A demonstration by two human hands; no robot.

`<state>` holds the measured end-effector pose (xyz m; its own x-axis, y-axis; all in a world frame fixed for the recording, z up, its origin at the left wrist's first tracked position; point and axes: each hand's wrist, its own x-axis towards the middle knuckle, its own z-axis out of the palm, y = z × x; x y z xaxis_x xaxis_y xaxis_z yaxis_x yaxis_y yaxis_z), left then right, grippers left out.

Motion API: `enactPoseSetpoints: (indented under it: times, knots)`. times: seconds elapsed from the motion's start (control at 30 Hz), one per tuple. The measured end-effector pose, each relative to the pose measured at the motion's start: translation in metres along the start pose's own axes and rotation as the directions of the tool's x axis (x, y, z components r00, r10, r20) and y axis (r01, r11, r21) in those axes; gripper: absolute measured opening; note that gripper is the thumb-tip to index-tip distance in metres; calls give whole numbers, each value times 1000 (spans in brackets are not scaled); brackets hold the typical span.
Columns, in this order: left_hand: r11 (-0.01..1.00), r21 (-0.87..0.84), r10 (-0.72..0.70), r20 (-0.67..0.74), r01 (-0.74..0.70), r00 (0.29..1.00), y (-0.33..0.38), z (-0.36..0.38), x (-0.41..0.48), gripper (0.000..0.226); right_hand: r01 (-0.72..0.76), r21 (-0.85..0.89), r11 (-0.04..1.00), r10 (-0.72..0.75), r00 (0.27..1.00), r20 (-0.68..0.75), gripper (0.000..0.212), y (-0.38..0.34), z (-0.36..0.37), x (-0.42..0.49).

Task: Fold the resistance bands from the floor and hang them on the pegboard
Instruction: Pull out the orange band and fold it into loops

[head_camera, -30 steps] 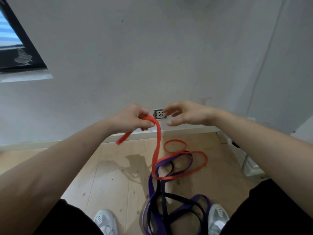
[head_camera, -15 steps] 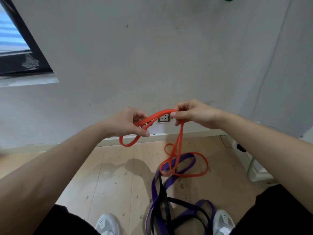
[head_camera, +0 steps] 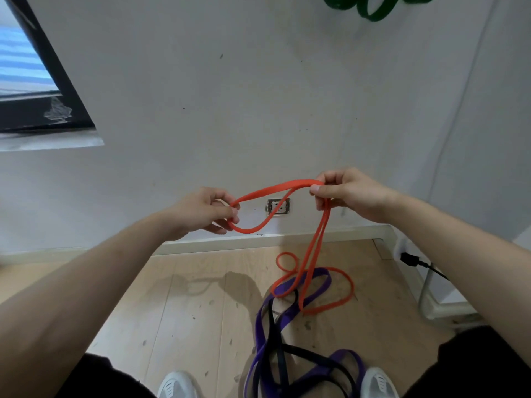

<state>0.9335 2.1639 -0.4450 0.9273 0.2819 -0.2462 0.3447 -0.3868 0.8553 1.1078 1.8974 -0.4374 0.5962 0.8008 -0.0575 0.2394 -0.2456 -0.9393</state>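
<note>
I hold an orange resistance band [head_camera: 270,191] between both hands in front of the wall. My left hand [head_camera: 201,211] pinches one folded end, from which a small loop sags. My right hand [head_camera: 347,193] pinches the band further along, and two strands hang from it down to the floor, where the rest lies in loose coils. A purple band [head_camera: 264,326] and a black band [head_camera: 275,340] lie tangled on the wood floor between my feet. Green bands [head_camera: 373,7] hang on the wall at the top right.
A wall socket [head_camera: 278,206] sits just above the skirting board behind the band. A dark window frame [head_camera: 48,90] is at the left. A white stand with a black plug and cable [head_camera: 413,261] is at the right. My white shoes [head_camera: 178,386] are at the bottom edge.
My right hand took hold of the orange band and moved right, away from the left hand, stretching a length between them. More of the band has lifted off the floor.
</note>
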Motion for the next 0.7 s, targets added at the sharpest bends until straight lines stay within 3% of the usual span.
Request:
enactPoseSetpoints:
  times: [0.1, 0.17, 0.33, 0.47, 0.6, 0.7]
  knots:
    - [981, -194, -10, -108, -11, 994, -1, -3, 2, 27, -4, -8, 1000, 4, 1000, -26, 13, 1, -2, 0]
    - [950, -311, -24, -154, -26, 988, 0, -7, 4, 23, -9, -8, 1000, 8, 999, -46, 13, 2, -5, 0]
    - [903, -429, -24, -58, -3, 998, 3, -10, 3, 13, -22, -67, 998, 17, 997, -69, 14, 6, -5, 1]
    - [729, -685, -6, -24, -12, 1000, 13, -7, 3, 21, -29, -170, 985, 20, 998, -54, 19, 8, -4, 2]
    - [597, -802, 7, 25, 16, 1000, 20, -7, 1, 28, -32, -214, 976, 24, 999, -40, 18, 10, -4, 2]
    - [612, -790, 0, -31, -24, 1000, 19, -7, 0, 25, -23, -206, 978, 15, 999, -43, 18, 10, -4, 3]
